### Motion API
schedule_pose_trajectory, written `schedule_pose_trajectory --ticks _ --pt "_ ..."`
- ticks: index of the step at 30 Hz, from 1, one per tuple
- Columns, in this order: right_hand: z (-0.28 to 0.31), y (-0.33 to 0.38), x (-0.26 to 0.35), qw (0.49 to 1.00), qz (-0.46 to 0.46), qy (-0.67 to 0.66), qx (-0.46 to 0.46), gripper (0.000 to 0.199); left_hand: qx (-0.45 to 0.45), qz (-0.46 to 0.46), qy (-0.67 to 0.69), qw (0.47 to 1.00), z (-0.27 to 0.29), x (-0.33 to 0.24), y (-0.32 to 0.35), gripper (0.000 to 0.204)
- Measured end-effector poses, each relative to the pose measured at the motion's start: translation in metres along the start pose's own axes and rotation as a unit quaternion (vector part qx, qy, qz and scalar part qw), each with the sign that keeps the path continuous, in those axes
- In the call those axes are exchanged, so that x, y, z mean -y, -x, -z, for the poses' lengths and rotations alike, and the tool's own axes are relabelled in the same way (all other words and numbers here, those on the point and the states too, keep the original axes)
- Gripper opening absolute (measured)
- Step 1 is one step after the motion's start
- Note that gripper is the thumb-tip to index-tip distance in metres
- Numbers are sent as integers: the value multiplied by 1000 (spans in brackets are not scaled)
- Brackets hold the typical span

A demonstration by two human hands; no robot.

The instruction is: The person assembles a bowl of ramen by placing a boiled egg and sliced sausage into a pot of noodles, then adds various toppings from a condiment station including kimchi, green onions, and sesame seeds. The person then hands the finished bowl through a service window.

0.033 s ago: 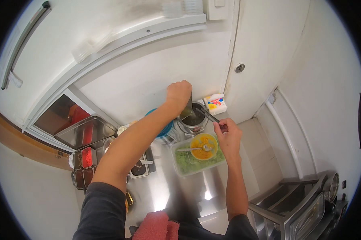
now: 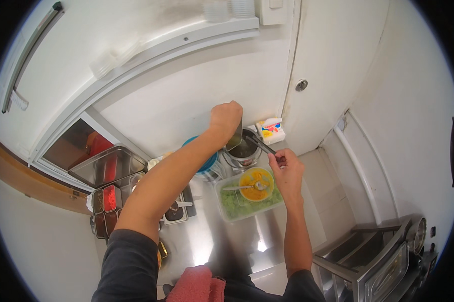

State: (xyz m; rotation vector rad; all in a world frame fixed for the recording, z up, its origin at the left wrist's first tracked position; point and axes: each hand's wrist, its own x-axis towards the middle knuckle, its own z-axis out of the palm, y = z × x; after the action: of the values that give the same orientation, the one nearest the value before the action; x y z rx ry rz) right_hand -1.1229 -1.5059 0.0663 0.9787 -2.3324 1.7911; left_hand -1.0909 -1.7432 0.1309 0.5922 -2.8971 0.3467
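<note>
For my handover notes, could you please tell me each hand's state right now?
Left hand: closed, holding a dark greenish item at the pot; its kind cannot be told.
Right hand: closed, holding dark tongs.

In the head view we note one very slight change. The left hand (image 2: 226,120), closed in a fist at about 11 o'clock of the metal pot (image 2: 243,162), has shifted by a trace toward 3 o'clock. The greenish-grey object (image 2: 236,137) beneath it, whose kind we cannot tell, has its upper right edge marginally farther toward 3 o'clock as well.
</note>
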Motion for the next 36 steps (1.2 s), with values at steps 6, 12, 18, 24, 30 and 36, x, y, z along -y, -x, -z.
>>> schedule_pose_trajectory --ticks 6,12,18,24,30,36 --pt "-2 0 1 1000 12 5 -4 16 -37 -135 -29 990 -5 -5 2 16" --pt "-9 -6 2 1000 8 1 7 17 -135 -283 -28 949 -8 4 6 18" --pt "-11 -4 5 1000 28 7 2 17 -218 -383 -79 894 1 13 21 20" --pt "-14 -3 8 999 37 17 4 17 -268 -426 -60 862 13 20 30 14" --pt "-19 -5 10 998 48 31 17 17 -219 -293 31 930 13 37 31 18" --pt "-22 -6 9 998 43 43 32 15 -113 69 240 962 8 61 45 14"
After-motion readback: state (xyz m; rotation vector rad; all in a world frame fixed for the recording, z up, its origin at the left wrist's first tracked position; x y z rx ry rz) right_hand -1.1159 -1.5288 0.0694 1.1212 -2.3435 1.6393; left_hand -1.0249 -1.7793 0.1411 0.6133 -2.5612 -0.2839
